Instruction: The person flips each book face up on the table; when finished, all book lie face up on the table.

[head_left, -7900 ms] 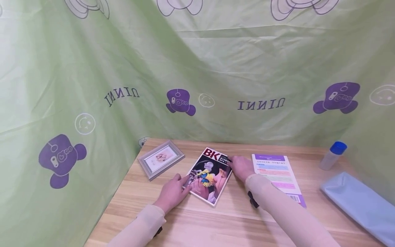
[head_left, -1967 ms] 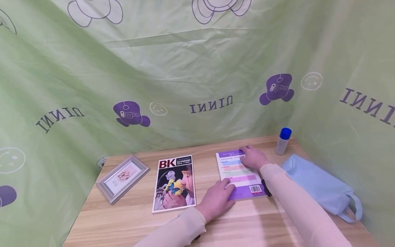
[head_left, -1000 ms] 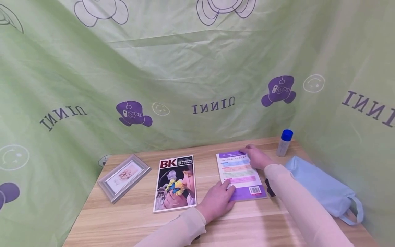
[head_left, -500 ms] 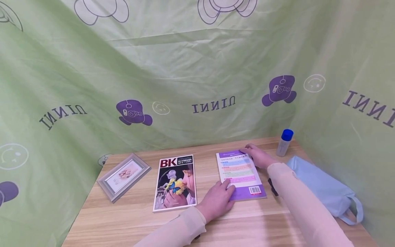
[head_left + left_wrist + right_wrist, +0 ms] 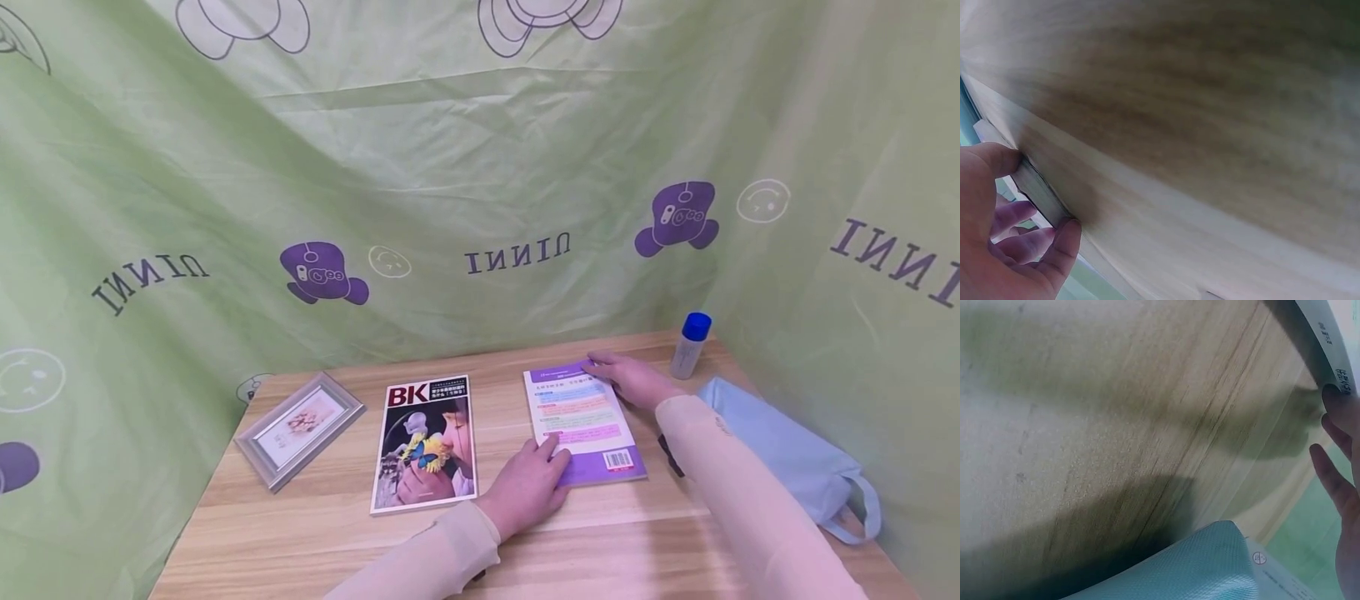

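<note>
A thin book with purple bands and coloured text blocks lies on the table, its barcode side up. My left hand holds its lower left corner. In the left wrist view, curled digits of the left hand touch the book's edges. My right hand touches the upper right corner with fairly straight fingers. In the right wrist view, one fingertip meets the book's spine, while another finger stands apart from it. The undersides of both hands are hidden in the head view.
A magazine-like BK book lies to the left, with a grey picture frame beyond it. A blue-capped bottle stands at the back right, near a light blue pouch. Green cloth hangs around the table.
Earlier both hands were on the BK book; they have since moved right to the purple-banded book. In the last second, the right hand shifts slightly right and its fingers straighten a little.
</note>
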A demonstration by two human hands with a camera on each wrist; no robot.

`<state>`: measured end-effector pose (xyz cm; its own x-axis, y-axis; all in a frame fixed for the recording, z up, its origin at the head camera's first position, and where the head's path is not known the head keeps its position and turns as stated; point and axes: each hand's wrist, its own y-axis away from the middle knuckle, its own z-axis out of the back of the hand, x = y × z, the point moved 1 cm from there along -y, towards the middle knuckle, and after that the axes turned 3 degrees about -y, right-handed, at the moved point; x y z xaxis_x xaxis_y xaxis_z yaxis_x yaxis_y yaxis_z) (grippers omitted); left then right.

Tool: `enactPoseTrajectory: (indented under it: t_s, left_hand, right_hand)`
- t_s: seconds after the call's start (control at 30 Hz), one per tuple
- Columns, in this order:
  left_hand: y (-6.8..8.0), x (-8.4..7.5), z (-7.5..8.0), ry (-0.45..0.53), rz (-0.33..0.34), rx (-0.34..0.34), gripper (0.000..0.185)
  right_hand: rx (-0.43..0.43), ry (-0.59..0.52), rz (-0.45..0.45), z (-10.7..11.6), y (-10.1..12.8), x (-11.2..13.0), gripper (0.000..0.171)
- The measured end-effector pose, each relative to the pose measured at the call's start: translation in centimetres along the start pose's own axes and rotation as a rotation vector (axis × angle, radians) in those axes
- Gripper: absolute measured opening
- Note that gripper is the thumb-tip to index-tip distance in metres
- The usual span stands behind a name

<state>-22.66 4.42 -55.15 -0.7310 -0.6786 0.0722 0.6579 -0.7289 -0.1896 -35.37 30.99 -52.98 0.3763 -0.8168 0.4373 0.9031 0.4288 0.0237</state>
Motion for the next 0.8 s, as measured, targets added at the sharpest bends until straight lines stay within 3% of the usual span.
enactPoseTrajectory:
  t_s: [0.23, 0.5, 0.8]
  left_hand:
    - [-0.04, 0.00, -0.14, -0.002, 0.011, 0.000, 0.042]
    - [0.16, 0.19, -0.40, 0.026, 0.046, -0.003, 0.049]
    - [0.07, 0.13, -0.41, -0.037, 0.062, -0.040, 0.054]
  right_hand:
    - [-0.039, 0.132, 0.078, 0.03, 0.26, -0.05, 0.046]
    - [-0.014, 0.124, 0.106, 0.03, 0.45, -0.17, 0.046]
    - [-0.016, 0.127, 0.166, 0.16, 0.63, -0.10, 0.047]
